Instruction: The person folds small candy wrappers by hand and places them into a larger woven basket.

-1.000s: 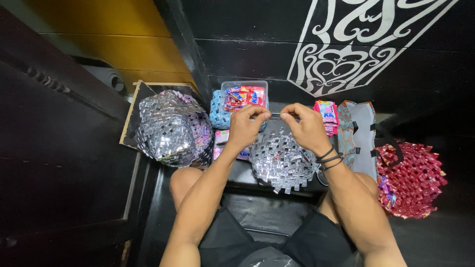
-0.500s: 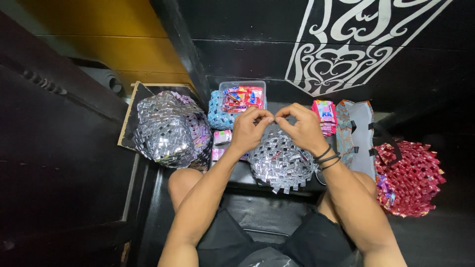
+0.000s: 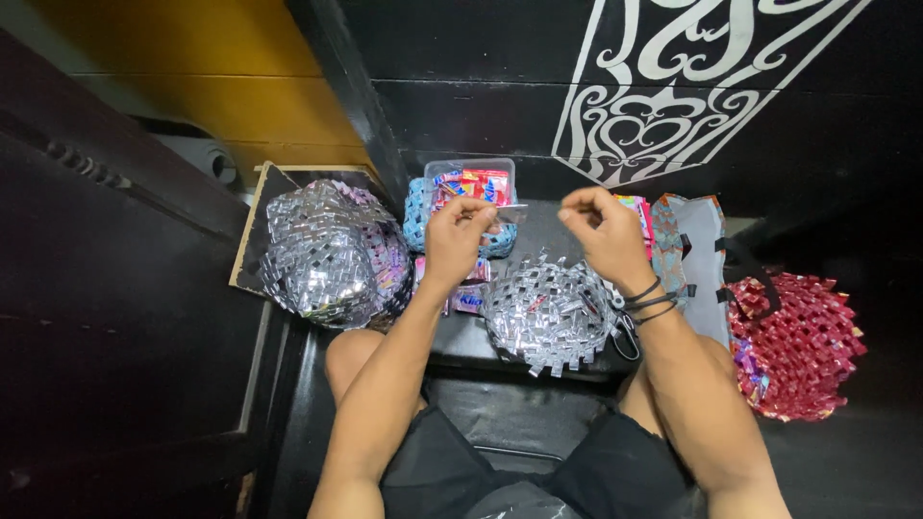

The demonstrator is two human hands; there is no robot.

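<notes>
Black floor and a black wall with white scrollwork frame the left hand (image 3: 454, 238) pinching a folded silver strip (image 3: 510, 213), the right hand (image 3: 601, 231) loosely curled on nothing visible, above a half-woven silver basket (image 3: 548, 312) whose ragged rim looks unfinished.

Both bare forearms stretched forward, left hand (image 3: 456, 234) raised with fingers (image 3: 478, 217) pinched together, right hand (image 3: 604, 231) loosely curled, dark bands circling right wrist
</notes>
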